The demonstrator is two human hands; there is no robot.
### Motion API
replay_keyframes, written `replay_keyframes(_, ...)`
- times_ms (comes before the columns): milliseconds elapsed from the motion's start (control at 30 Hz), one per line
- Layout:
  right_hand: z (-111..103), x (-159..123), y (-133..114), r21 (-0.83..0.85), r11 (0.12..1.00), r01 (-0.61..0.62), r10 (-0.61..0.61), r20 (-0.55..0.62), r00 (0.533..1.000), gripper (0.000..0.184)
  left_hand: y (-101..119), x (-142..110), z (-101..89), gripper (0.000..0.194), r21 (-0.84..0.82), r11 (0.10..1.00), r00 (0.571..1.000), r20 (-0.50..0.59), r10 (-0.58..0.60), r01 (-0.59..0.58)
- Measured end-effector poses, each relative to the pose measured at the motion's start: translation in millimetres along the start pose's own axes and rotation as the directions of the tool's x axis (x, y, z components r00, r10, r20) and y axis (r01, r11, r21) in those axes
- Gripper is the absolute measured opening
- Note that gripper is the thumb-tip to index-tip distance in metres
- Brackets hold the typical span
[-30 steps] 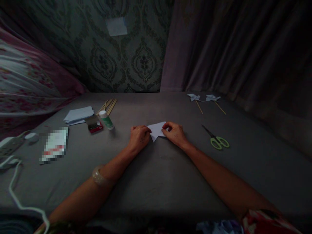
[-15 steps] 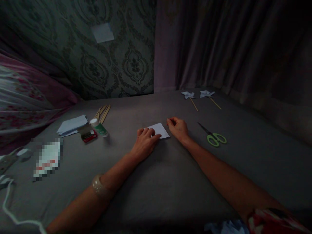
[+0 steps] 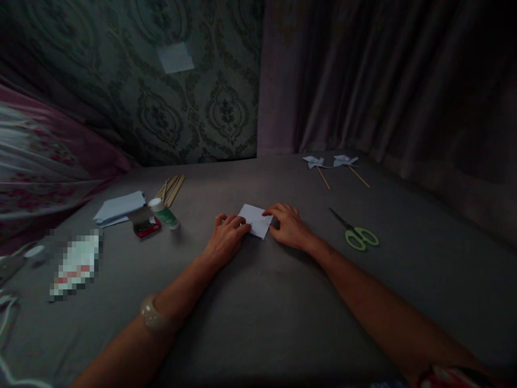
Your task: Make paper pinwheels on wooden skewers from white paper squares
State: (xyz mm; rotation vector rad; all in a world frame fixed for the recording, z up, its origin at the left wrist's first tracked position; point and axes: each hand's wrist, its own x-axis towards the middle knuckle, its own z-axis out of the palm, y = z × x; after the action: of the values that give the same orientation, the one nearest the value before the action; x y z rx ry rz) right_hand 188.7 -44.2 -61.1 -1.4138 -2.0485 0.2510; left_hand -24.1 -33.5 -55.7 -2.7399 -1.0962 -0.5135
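A small white square of paper (image 3: pixel 253 215) lies on the grey cloth between my hands. My left hand (image 3: pixel 226 237) rests at its left side, fingers curled and thumb on the lower left part of the sheet. At the right edge, my right hand (image 3: pixel 291 227) holds the paper between thumb and index finger. To the right of that hand lie scissors with light green handles (image 3: pixel 355 238), blades slightly apart and pointing away to the left.
Two paper pinwheels (image 3: pixel 315 161) on sticks lie at the back right. On the left are a glue stick (image 3: pixel 163 213), an open small red box (image 3: pixel 147 228), several wooden sticks (image 3: pixel 175 189) and stacked white paper (image 3: pixel 121 207). A white cable (image 3: pixel 6 323) runs along the left edge.
My right hand has come from beside the sheet onto its right edge. The paper has turned, and my left hand has shifted slightly left and nearer to me.
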Motion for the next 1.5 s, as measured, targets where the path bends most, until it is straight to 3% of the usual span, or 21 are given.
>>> replay_keyframes(167, 2, -5, -9, -0.043, 0.992, 0.122, -0.12, 0.045, 0.992, 0.042, -9, -2, -1.2, 0.028, -0.099, 0.993, 0.997, -0.027, -0.072, 0.069)
replay_keyframes(367, 4, -6, -12, -0.062, 0.969, 0.237, -0.236, 0.019, 0.971, 0.018, -17, -5, 0.7, 0.026, -0.179, 0.977, 0.991, -0.052, -0.126, 0.115)
replay_keyframes(633, 2, -7, -14, -0.03, 0.959, 0.281, -0.28, 0.055, 0.959, 0.006, -16, -5, -1.7, 0.025, -0.18, 0.982, 0.996, -0.046, -0.073, 0.064)
replay_keyframes(867, 6, -9, -14, 0.058, 0.968, 0.244, -0.249, 0.102, 0.963, 0.007, -17, -6, -1.6, 0.026, -0.106, 0.994, 1.0, -0.02, 0.01, -0.012)
replay_keyframes(1100, 10, -8, -16, 0.134, 0.985, 0.113, -0.129, 0.116, 0.985, 0.006, -15, -7, -2.8, 0.025, -0.077, 0.994, 0.997, 0.003, 0.08, -0.08)
replay_keyframes(1300, 13, -5, -16, 0.152, 0.988, -0.024, 0.008, 0.105, 0.994, 0.008, -6, -7, -12.3, 0.019, -0.104, 0.993, 0.999, 0.018, 0.051, -0.049)
replay_keyframes(1500, 19, -2, -17, 0.127, 0.991, -0.051, 0.049, 0.019, 0.999, 0.01, 3, -3, -13.7, 0.025, -0.14, 0.99, 1.0, 0.0, 0.001, -0.001)
